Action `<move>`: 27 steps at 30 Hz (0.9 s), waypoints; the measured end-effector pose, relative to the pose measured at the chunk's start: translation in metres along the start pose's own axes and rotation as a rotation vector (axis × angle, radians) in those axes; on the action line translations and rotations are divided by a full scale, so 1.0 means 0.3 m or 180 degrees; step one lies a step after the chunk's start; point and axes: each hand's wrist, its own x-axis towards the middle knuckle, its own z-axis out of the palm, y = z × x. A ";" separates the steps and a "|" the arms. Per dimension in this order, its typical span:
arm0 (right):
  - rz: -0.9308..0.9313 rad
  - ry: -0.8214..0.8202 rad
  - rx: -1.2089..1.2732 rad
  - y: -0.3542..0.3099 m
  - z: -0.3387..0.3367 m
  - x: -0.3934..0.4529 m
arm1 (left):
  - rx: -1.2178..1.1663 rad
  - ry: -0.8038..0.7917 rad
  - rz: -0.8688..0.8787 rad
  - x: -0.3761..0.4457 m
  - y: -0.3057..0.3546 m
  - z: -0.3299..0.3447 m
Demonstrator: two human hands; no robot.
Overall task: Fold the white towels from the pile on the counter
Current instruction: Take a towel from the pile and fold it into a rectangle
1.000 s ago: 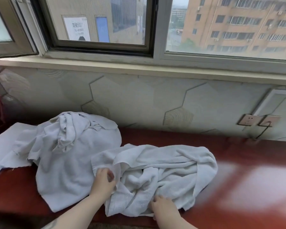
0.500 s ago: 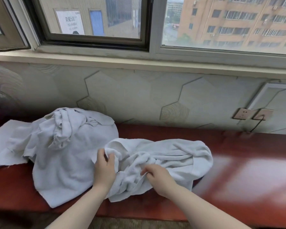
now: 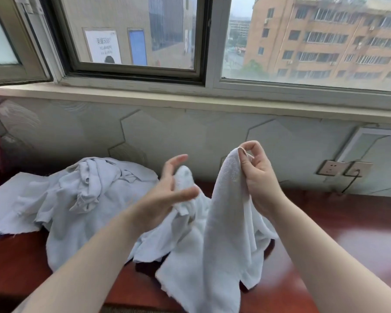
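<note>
White towel [image 3: 226,233], white pile [image 3: 84,195] of cloth, both plain. Glossy reddish-brown counter [image 3: 348,224]. Pale grey wall panels [image 3: 178,141] with a hexagon pattern. Orange-brown building [image 3: 325,37] outside. Beige sockets [image 3: 343,168].

Soft overcast daylight from the window [image 3: 303,41], glare on counter [image 3: 359,245], curved edges

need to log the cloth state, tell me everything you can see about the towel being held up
The held towel is white terry cloth, looped and soft-looking, crumpled and not yet folded. The right hand pinches one edge between thumb and fingers and lifts it into a peak, so the cloth hangs in long drapes to the red-brown counter, where its lower part rests. The left hand touches another bunched part with mostly straight fingers. Its left side lies against the pile of white towels.
</note>
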 end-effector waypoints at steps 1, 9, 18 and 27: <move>0.0044 0.0101 0.0063 -0.009 0.015 0.003 | 0.0420 -0.0284 0.0097 0.007 -0.001 0.040; -0.0439 0.0378 -0.0795 -0.075 -0.033 0.023 | 0.1180 0.0185 -0.0026 0.057 -0.035 0.129; -0.1956 -0.0332 -0.3121 0.061 -0.008 -0.134 | -0.0841 0.0379 -0.0807 0.042 -0.015 0.113; -0.1043 -0.0950 -0.2052 -0.025 -0.003 -0.147 | -0.0334 0.0237 -0.1075 0.026 0.004 0.088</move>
